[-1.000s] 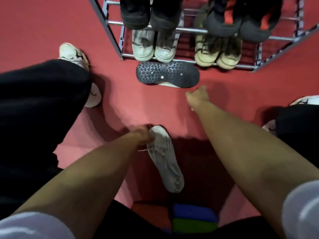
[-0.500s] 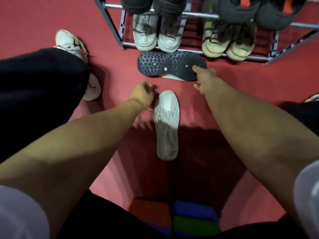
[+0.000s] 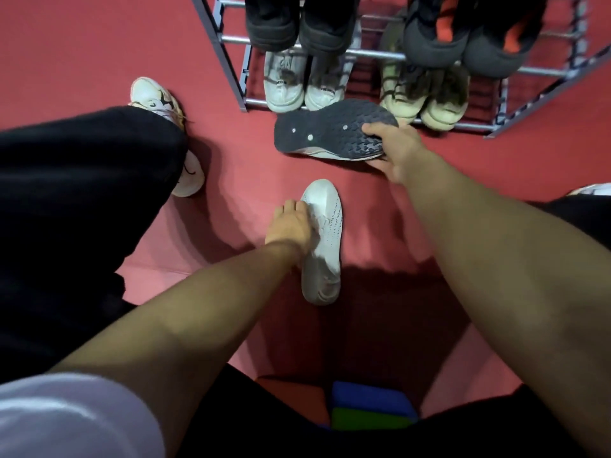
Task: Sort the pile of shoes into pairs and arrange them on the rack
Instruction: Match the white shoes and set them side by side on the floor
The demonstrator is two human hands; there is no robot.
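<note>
A white shoe (image 3: pixel 325 226) stands upright on the red floor, toe pointing toward the rack. My left hand (image 3: pixel 291 228) grips its left side at the laces. In front of the rack a second shoe lies on its side, its dark grey sole (image 3: pixel 330 132) facing up. My right hand (image 3: pixel 391 150) is closed on its right end, thumb on the sole. The metal rack (image 3: pixel 373 54) holds a white pair (image 3: pixel 301 84) and a cream pair (image 3: pixel 426 97) on the lower bars, and a black pair (image 3: pixel 297 24) and a grey-and-orange pair (image 3: pixel 469 34) above.
My own feet in white sneakers stand on the floor, the left sneaker (image 3: pixel 158 100) by my black trouser leg and the right sneaker (image 3: pixel 595 189) at the frame's edge. A blue and green block (image 3: pixel 370 408) sits below me.
My right hand reached forward and closed on the end of the grey-soled shoe. My left hand slid the white shoe forward and straightened it, and now rests over its laces.
</note>
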